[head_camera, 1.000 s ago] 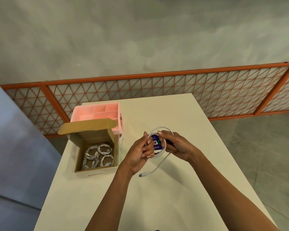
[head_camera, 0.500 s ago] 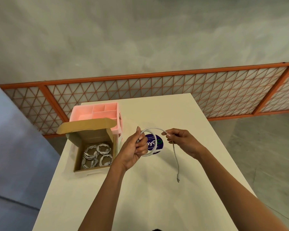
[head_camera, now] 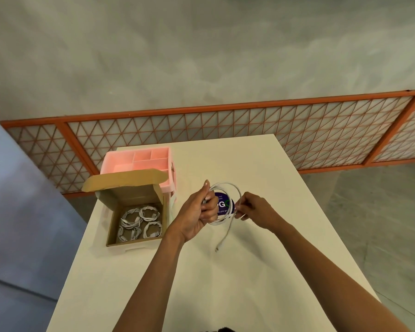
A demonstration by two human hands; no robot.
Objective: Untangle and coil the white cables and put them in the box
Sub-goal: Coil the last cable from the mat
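Hands (head_camera: 197, 212) (head_camera: 255, 209) grip cable (head_camera: 219, 222) above table (head_camera: 249, 283), box (head_camera: 134, 195) at left edge

single head-worn camera looking forward and down, sitting close above the surface (head_camera: 261, 271), facing the wall (head_camera: 201, 56)

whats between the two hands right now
In the head view, the coiled white cable spans from left hand to right hand, above a purple sticker.
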